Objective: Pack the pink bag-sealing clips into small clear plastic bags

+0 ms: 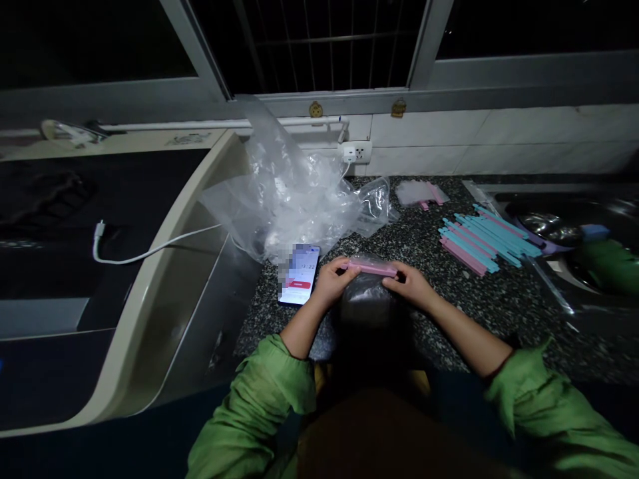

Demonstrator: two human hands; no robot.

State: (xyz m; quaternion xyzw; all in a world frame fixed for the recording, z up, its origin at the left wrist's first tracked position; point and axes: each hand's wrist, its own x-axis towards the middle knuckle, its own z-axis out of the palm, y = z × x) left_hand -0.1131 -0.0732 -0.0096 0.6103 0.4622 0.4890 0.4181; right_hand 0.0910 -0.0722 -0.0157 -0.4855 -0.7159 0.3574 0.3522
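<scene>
As both forearms angled inward over the desk, the hands pinched a pink strip's two ends.

Thumbs and fingers nearly closed, the left hand and right hand held one pink strip level, with clear film around it, right of one phone; one strip pile, pink and blue, overlapped too much to count, near one sink.
</scene>
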